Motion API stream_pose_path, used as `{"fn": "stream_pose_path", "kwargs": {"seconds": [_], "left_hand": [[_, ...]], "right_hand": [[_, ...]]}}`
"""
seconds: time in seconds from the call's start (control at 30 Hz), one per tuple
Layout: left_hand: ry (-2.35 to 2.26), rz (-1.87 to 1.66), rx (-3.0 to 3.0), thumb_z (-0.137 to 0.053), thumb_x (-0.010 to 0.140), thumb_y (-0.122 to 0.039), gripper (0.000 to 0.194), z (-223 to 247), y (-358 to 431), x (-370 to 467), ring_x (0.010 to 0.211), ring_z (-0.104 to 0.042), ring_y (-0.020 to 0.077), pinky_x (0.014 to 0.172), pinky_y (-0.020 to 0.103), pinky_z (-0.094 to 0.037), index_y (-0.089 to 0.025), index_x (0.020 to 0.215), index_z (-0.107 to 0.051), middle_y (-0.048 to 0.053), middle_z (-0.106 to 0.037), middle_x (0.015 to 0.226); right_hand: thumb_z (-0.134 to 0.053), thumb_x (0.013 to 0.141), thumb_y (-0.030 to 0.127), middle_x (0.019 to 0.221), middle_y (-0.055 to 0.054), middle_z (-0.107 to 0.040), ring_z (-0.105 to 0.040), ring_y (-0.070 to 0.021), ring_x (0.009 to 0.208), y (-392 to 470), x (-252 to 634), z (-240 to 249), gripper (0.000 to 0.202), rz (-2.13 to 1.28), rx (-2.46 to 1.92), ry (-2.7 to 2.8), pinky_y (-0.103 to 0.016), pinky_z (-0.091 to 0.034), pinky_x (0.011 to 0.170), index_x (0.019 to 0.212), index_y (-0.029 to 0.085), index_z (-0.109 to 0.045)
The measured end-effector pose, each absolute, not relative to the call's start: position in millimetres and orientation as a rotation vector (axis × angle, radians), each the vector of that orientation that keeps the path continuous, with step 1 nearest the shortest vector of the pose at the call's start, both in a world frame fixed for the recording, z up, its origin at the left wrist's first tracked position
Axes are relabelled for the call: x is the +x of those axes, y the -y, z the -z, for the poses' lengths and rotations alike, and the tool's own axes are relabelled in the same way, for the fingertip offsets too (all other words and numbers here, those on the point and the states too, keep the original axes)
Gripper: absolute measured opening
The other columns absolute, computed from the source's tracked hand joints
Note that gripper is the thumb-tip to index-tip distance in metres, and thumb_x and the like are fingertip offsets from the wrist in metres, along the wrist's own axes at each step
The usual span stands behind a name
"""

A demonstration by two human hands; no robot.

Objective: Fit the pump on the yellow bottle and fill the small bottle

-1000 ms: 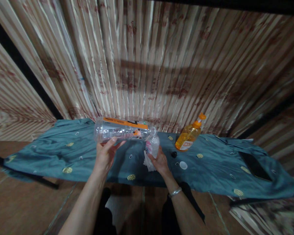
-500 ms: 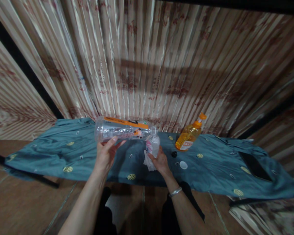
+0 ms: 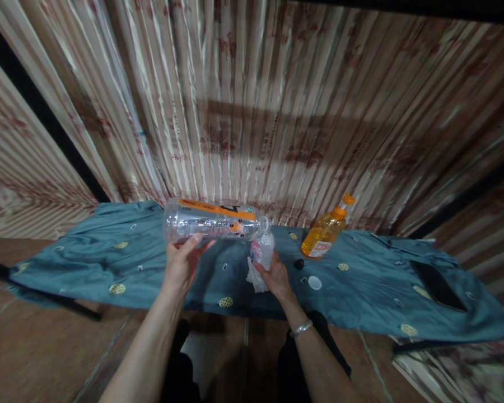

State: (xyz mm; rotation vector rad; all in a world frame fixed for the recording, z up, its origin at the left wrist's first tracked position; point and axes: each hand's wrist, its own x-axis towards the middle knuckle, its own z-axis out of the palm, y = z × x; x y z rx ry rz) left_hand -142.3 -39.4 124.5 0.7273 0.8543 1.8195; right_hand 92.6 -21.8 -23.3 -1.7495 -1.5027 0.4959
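Note:
My left hand (image 3: 183, 262) grips a large clear plastic bottle (image 3: 210, 220) with an orange and black label from below. That bottle lies nearly level in the air, its mouth pointing right. Its neck meets the top of a smaller clear bottle (image 3: 264, 249) with a pink and blue label. My right hand (image 3: 274, 274) is wrapped round this small bottle, which stands roughly upright. A crumpled white tissue (image 3: 256, 281) lies by the small bottle's base. Whether liquid runs between the two mouths I cannot make out.
An orange pump bottle (image 3: 323, 234) stands right of my hands. Near it lie a black cap (image 3: 299, 264) and a white lid (image 3: 315, 283). A dark phone (image 3: 438, 285) rests at the right on the teal cloth (image 3: 151, 280). Behind hangs a striped curtain (image 3: 243, 112).
The large bottle's body and base have shifted very slightly. Both hands keep their grip and place.

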Motion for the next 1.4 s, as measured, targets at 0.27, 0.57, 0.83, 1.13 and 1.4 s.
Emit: {"fn": "stream_pose_path", "kwargs": {"seconds": [0.27, 0.57, 0.83, 1.13, 1.4], "left_hand": [[-0.841, -1.828, 0.742, -0.108, 0.044, -0.032, 0.069, -124.7, 39.5, -142.1, 0.071, -0.075, 0.0208, 0.073, 0.042, -0.071, -0.027, 0.104, -0.074, -0.007, -0.068, 0.070], [-0.839, -1.825, 0.715, -0.109, 0.042, -0.035, 0.074, -125.6, 39.7, -141.1, 0.074, -0.075, 0.0204, 0.072, 0.039, -0.070, -0.027, 0.107, -0.076, -0.005, -0.075, 0.078], [-0.832, -1.819, 0.720, -0.109, 0.043, -0.033, 0.073, -126.2, 39.9, -141.6, 0.075, -0.076, 0.0218, 0.074, 0.041, -0.070, -0.027, 0.108, -0.076, -0.005, -0.073, 0.076], [-0.836, -1.819, 0.696, -0.109, 0.042, -0.031, 0.071, -125.1, 40.0, -141.2, 0.077, -0.076, 0.0218, 0.074, 0.041, -0.071, -0.026, 0.105, -0.077, -0.005, -0.074, 0.078], [-0.840, -1.826, 0.731, -0.107, 0.047, -0.033, 0.063, -120.6, 38.2, -142.6, 0.076, -0.076, 0.0222, 0.080, 0.046, -0.071, -0.027, 0.101, -0.076, -0.005, -0.071, 0.074]], "right_hand": [[-0.076, 0.089, 0.033, 0.120, -0.014, -0.085, -0.082, -0.0338, 0.116, 21.6, 94.5, 24.6, 0.050, -0.479, -1.732, 1.527, -0.041, -0.064, 0.097, 0.136, 0.019, -0.066], [-0.077, 0.091, 0.034, 0.122, -0.015, -0.084, -0.082, -0.0341, 0.116, 21.4, 95.6, 23.8, 0.047, -0.486, -1.767, 1.547, -0.041, -0.063, 0.099, 0.134, 0.019, -0.067], [-0.077, 0.091, 0.035, 0.116, -0.014, -0.085, -0.082, -0.0330, 0.112, 20.2, 96.6, 26.7, 0.046, -0.472, -1.767, 1.556, -0.040, -0.063, 0.096, 0.132, 0.018, -0.068], [-0.077, 0.093, 0.036, 0.122, -0.017, -0.084, -0.081, -0.0352, 0.116, 19.8, 96.3, 29.8, 0.053, -0.462, -1.804, 1.550, -0.042, -0.062, 0.101, 0.140, 0.015, -0.065], [-0.077, 0.094, 0.036, 0.124, -0.020, -0.083, -0.081, -0.0358, 0.119, 20.0, 96.7, 29.6, 0.055, -0.451, -1.822, 1.565, -0.043, -0.062, 0.103, 0.142, 0.013, -0.065]]}}
